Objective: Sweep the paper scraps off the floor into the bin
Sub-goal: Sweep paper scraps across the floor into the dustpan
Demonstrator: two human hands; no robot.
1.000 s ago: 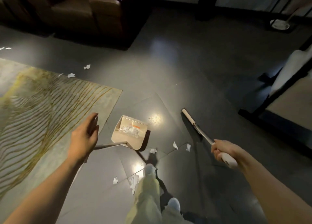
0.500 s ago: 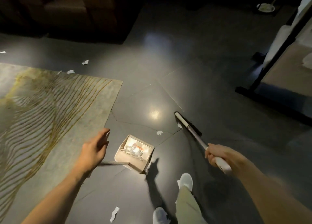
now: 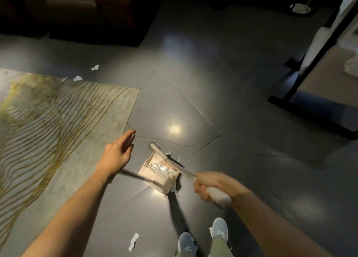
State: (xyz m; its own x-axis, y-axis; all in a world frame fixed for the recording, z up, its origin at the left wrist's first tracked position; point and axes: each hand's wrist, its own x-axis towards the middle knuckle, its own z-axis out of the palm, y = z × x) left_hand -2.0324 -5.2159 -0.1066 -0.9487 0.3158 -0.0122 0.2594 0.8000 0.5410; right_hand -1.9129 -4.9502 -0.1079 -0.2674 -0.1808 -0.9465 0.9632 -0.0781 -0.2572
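A beige dustpan (image 3: 153,176) stands on the dark tiled floor with paper scraps (image 3: 161,166) inside it. Its thin metal handle (image 3: 135,176) runs left to my left hand (image 3: 116,156), which holds the top end between thumb and fingers. My right hand (image 3: 213,186) grips the white end of the broom's handle. The broom head (image 3: 164,155) lies across the pan's mouth. Small scraps lie by the pan's edges (image 3: 175,189). A longer scrap (image 3: 133,241) lies near my feet. Two more scraps (image 3: 95,67) lie beyond the rug's far edge.
A patterned rug (image 3: 58,121) covers the floor on the left. A dark sofa (image 3: 81,12) stands at the back left. A black-framed piece of furniture (image 3: 310,111) stands on the right. My shoes (image 3: 219,229) are at the bottom.
The broom head has swung left across the floor to the dustpan's mouth, and the scraps that lay beside it are now at the pan. The view has shifted forward.
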